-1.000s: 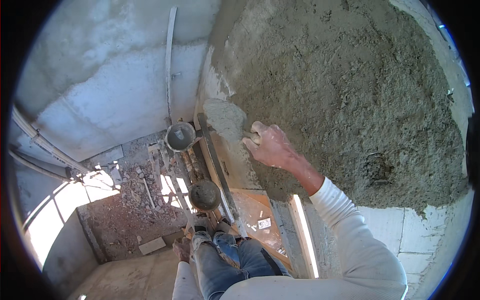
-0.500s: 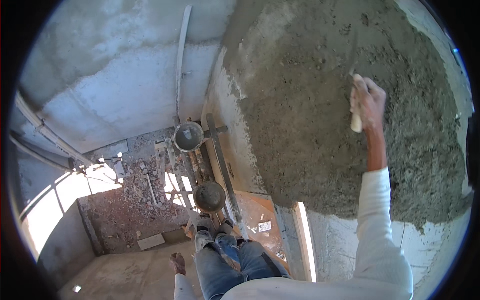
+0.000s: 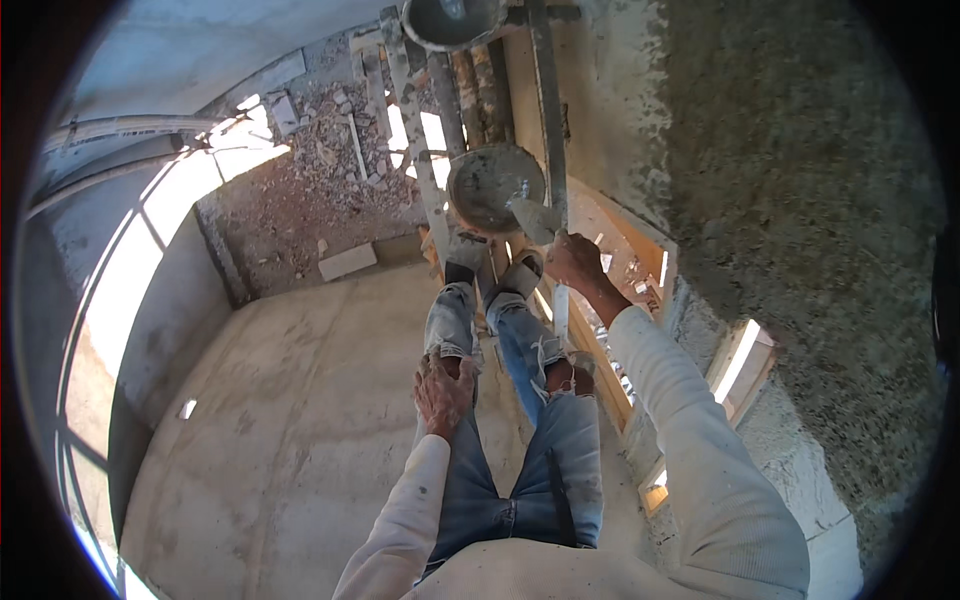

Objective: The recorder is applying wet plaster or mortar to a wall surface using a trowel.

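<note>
My right hand point(image 3: 580, 264) is closed round the handle of a trowel point(image 3: 536, 219), most of that handle hidden in the fist. The trowel's grey blade reaches over the right rim of a round mortar pan point(image 3: 496, 186) that stands on the planks beyond my feet. Wet grey mortar coats the inside of this pan. On my left knee rests my left hand point(image 3: 443, 390), fingers spread over the torn jeans and holding nothing. Rough wet mortar point(image 3: 800, 200) covers the wall to my right.
Farther off, a second round pan point(image 3: 452, 22) sits on the scaffold. Narrow planks point(image 3: 552, 110) and poles run beneath the pans, with gaps between them. Rubble point(image 3: 330, 130) is strewn on the floor below, left of the scaffold. A curved railing point(image 3: 72, 370) bounds the far left.
My right hand has come down from the mortared wall to the nearer pan with the trowel. My left hand has moved onto my knee. The view has tilted downward.
</note>
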Tool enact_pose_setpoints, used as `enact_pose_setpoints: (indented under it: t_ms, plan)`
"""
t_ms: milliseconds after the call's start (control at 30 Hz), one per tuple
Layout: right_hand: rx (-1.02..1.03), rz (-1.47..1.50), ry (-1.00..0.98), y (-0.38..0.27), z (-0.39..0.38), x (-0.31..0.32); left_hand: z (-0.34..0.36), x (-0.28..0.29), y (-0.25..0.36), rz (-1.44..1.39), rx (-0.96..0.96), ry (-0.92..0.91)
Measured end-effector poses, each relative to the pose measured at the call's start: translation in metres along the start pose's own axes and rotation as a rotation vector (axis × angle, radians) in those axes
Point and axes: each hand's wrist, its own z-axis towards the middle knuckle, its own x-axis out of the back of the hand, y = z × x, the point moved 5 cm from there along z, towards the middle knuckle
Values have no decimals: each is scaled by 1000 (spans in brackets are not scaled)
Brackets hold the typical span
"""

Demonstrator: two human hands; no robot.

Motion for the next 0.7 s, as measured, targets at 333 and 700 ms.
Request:
enact_pose_setpoints:
  t_ms: [333, 700]
  plan:
    - [-42, 224, 9, -62, 173, -177, 8, 1, -14, 219, 154, 32]
    - [-100, 601, 300, -33, 17, -23, 11, -5, -14, 148, 118, 43]
